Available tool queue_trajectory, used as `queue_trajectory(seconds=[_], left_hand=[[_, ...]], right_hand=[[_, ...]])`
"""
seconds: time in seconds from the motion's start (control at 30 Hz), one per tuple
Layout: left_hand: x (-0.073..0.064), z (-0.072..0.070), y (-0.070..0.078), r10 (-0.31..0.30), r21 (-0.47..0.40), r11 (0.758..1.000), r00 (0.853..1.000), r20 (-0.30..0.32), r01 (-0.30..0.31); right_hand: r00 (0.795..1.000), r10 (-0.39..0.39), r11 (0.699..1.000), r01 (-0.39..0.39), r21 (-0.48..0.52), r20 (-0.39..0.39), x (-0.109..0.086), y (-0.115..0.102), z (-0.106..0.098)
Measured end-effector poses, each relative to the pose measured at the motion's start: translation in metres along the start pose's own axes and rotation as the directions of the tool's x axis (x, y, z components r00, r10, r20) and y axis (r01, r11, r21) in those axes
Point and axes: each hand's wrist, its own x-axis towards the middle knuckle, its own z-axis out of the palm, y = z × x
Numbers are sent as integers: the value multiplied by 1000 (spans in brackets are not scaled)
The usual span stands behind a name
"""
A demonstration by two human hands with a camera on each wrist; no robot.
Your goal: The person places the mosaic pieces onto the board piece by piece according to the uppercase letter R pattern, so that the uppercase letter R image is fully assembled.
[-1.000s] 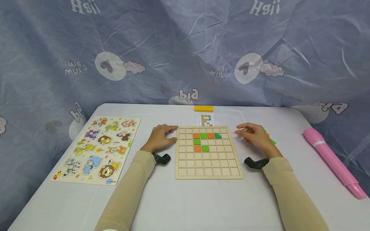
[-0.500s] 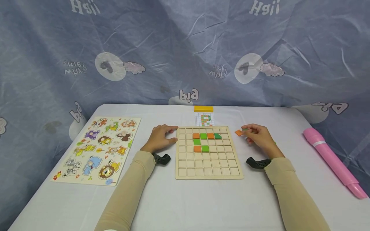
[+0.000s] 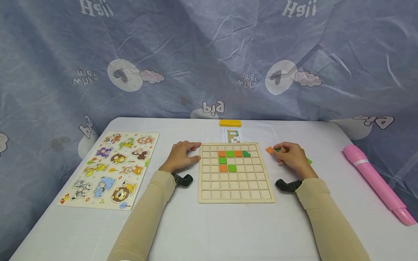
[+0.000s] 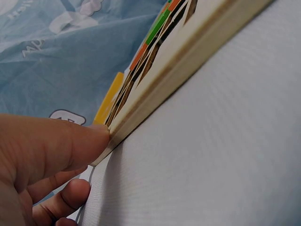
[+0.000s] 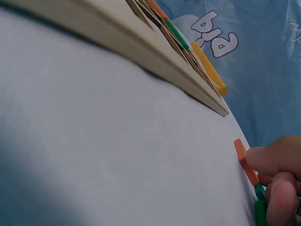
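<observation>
The left hand (image 3: 179, 156) touches the upper left of a wooden grid board (image 3: 235, 185), its index finger at the corner and its thumb against the side edge. Several orange and green square tiles sit in the grid's cells, along with one dark green rounded tile (image 3: 246, 154). To the right of the board, the right hand (image 3: 290, 156) is bent over loose tiles on the table. Its thumb tip overlaps an orange tile (image 5: 241, 155), and green tiles (image 5: 260, 212) lie under its fingers. I cannot tell whether it pinches one. Another green tile (image 3: 309, 161) shows behind the hand.
A pattern card (image 3: 231, 135) lies behind the board, with a yellow block (image 3: 230, 123) beyond it. An animal picture puzzle (image 3: 111, 170) lies at left. A pink tube-shaped thing (image 3: 378, 185) lies at right. Patterned cloth hangs behind the white-covered table (image 3: 235, 232).
The right hand drew back slightly from the orange tile, uncovering it, then came forward and down so its thumb overlaps that tile. The left hand and the board have stayed in place.
</observation>
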Motion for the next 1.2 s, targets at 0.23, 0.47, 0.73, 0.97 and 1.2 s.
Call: queue_trajectory(seconds=[0.23,0.47,0.73,0.97,1.2], left_hand=[[0,-1,1,0,5,1000,1000,6,0],[0,-1,1,4,7,1000,1000,6,-4],[-1,-1,1,9,19,1000,1000,7,-9],[-2,-1,2,16,21,1000,1000,3,-16],[-1,-1,1,2,20,1000,1000,3,-3]], right_hand=[[1000,-19,995,17,-96,-24,-2,-3,2],[998,-55,992,54,-111,-9,-1,-5,2],[999,-30,989,27,-144,-16,-1,-6,1],[1000,-11,989,8,-151,-18,-3,-6,1],[1000,-24,997,24,-77,-7,-2,-6,-1]])
